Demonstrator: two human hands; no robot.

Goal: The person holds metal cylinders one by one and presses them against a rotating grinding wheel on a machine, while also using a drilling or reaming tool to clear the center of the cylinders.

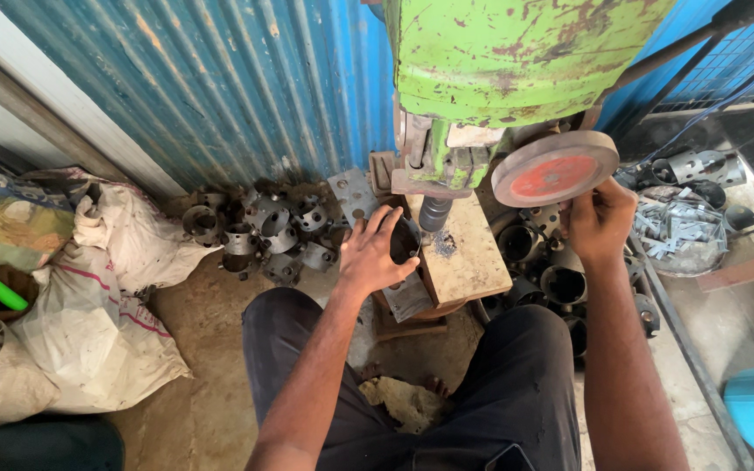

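Observation:
My left hand grips a dark metal ring-shaped part and holds it on the wooden block beside the press punch. My right hand is closed on the rim of the round red-faced handwheel of the green press machine. The punch hangs just above the block, right of the part. My dark trouser legs fill the bottom of the view.
A heap of several grey punched metal rings lies on the floor against the blue corrugated wall. More dark rings sit right of the block. A pan of small metal scraps is far right. White sacks lie left.

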